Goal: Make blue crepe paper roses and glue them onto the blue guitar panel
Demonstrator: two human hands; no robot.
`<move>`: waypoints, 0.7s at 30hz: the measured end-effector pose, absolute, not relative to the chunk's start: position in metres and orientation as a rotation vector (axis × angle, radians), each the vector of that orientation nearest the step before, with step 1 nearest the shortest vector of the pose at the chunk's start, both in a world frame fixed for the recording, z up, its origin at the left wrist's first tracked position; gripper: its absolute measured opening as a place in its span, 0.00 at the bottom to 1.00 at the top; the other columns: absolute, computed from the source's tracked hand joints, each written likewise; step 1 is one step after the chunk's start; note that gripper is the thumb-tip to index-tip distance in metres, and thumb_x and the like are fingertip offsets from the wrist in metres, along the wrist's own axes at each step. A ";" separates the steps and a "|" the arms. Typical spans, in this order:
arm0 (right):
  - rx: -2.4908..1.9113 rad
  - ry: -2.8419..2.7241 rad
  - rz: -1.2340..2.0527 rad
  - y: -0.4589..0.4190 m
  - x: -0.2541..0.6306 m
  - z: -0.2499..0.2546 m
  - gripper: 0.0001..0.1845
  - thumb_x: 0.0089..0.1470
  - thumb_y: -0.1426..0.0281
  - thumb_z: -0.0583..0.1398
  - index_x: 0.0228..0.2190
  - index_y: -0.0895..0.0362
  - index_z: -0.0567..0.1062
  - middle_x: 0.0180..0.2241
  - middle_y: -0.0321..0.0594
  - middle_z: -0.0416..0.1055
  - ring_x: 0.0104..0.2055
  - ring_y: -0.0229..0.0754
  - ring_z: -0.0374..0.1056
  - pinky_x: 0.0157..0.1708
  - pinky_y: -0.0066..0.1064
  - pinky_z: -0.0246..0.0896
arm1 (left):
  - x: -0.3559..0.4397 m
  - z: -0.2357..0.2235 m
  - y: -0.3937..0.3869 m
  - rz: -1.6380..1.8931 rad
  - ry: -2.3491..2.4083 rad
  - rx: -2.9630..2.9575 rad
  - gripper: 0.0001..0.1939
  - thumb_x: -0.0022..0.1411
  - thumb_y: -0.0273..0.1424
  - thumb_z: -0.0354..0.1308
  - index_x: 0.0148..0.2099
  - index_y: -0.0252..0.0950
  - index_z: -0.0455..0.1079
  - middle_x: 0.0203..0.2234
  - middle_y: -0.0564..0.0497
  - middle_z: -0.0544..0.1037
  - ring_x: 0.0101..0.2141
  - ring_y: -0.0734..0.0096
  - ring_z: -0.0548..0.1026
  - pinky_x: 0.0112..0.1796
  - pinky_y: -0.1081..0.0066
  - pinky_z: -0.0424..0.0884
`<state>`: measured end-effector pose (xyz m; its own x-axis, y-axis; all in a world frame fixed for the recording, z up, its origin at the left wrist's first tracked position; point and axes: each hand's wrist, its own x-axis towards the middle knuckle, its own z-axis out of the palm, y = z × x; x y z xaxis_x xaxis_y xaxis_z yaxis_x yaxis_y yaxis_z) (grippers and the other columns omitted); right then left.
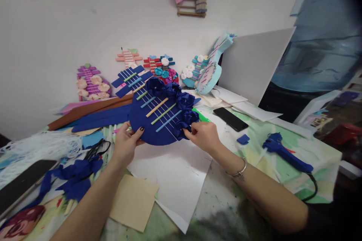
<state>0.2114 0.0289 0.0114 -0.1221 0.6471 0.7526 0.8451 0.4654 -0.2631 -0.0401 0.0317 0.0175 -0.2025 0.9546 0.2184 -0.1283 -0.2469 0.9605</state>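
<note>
A dark blue guitar-shaped craft (154, 115) with white strings, coloured sticks and blue fabric flowers is held tilted above the table. My left hand (126, 144) grips its lower left rim, thumb on the face. My right hand (201, 134) pinches a blue fabric flower (185, 125) at the craft's lower right edge. A bracelet sits on my right wrist.
A blue glue gun (283, 151) lies at the right, a black phone (230, 118) behind it. White paper (172, 175) and a tan card (133, 203) lie beneath my hands. Blue fabric scraps (75, 179) lie left. Finished guitar crafts (207, 69) lean on the wall.
</note>
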 end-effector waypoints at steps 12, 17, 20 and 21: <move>-1.244 -1.794 -0.232 0.031 0.214 0.012 0.22 0.53 0.66 0.57 0.11 0.58 0.63 0.12 0.33 0.63 0.17 0.31 0.55 0.22 0.27 0.45 | -0.039 0.019 0.031 1.581 1.110 1.158 0.25 0.42 0.36 0.71 0.39 0.37 0.64 0.26 0.54 0.79 0.25 0.67 0.78 0.28 0.66 0.77; -1.225 -1.793 -0.215 0.031 0.215 0.012 0.22 0.53 0.66 0.56 0.11 0.57 0.62 0.12 0.33 0.61 0.16 0.32 0.54 0.21 0.27 0.45 | -0.039 0.020 0.030 1.564 1.100 1.152 0.25 0.42 0.35 0.70 0.41 0.38 0.64 0.27 0.53 0.79 0.26 0.66 0.79 0.28 0.65 0.77; -1.212 -1.790 -0.206 0.030 0.215 0.012 0.23 0.54 0.66 0.56 0.11 0.57 0.61 0.12 0.33 0.61 0.16 0.32 0.54 0.21 0.28 0.45 | -0.040 0.020 0.030 1.554 1.102 1.148 0.26 0.42 0.35 0.71 0.42 0.38 0.64 0.27 0.52 0.79 0.27 0.64 0.79 0.29 0.63 0.77; -1.208 -1.789 -0.204 0.030 0.215 0.012 0.23 0.54 0.66 0.56 0.11 0.57 0.61 0.12 0.33 0.61 0.16 0.32 0.54 0.21 0.28 0.45 | -0.040 0.020 0.030 1.553 1.104 1.147 0.26 0.42 0.36 0.71 0.42 0.38 0.64 0.28 0.52 0.79 0.27 0.64 0.79 0.30 0.63 0.77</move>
<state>0.2149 0.0303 0.0120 -0.0778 0.6406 0.7639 0.7960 0.5013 -0.3393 -0.0398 0.0299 0.0198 -0.1799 0.9661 0.1850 -0.1430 -0.2118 0.9668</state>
